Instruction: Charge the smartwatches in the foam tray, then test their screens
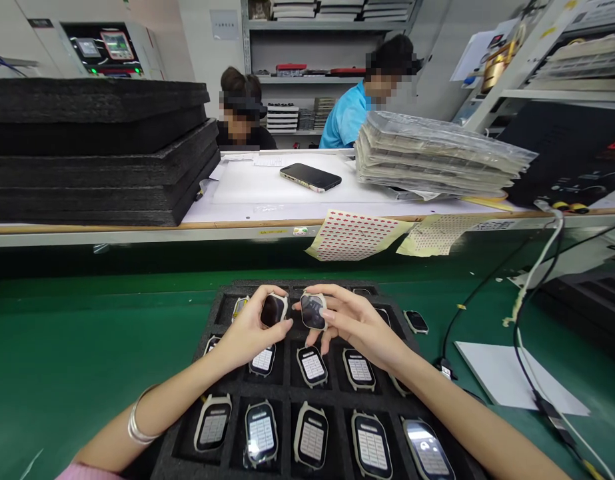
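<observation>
Green table [62, 333]. Beyond the left hand [250, 327], black foam stack [97, 153]; that hand grips one watch [274, 311]. Below both hands, foam tray [286, 393], five watches [311, 437] in its nearest row; far beyond, two people [342, 117]. Right hand [357, 327] pinches a second watch [313, 311]; rightward, a loose watch [416, 322]. Screen writing is unreadably small.

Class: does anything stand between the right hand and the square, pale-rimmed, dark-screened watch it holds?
Nothing visible does: the right hand touches the watch directly, holding it above the black, compartmented foam tray.
</observation>
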The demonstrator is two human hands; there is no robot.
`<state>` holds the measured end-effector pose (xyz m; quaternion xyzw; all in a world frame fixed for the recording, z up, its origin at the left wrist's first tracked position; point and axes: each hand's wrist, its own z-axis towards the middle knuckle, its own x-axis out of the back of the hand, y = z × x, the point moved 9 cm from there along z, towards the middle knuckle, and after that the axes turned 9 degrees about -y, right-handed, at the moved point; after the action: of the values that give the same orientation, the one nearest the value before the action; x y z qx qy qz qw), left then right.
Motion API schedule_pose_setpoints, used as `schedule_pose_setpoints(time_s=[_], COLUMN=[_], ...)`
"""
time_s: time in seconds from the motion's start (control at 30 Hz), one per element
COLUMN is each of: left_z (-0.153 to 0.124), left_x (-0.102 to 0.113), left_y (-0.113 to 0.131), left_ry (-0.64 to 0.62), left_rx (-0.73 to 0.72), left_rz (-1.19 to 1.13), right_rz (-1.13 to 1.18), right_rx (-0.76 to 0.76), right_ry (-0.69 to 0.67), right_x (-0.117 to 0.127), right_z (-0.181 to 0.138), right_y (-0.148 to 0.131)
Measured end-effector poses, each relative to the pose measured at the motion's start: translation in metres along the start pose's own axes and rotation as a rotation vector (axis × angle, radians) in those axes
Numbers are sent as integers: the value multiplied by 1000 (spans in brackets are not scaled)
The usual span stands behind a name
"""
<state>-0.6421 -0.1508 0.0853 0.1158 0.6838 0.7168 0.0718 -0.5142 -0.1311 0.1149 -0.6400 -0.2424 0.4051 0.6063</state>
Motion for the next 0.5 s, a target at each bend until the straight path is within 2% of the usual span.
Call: schedule_pose_setpoints(time_s=[0.17,0.5], left_z=[-3,-4], left_x=[1,-3], left_y=[7,6], left_ry=[-4,-12], left_rx=[-50,-29], left_rz=[142,119], right_rz=[-38,-46], right_rx=[13,12], right_ry=[-7,-46], right_x=[2,-2], right_z=[-1,1], right_y=[0,1])
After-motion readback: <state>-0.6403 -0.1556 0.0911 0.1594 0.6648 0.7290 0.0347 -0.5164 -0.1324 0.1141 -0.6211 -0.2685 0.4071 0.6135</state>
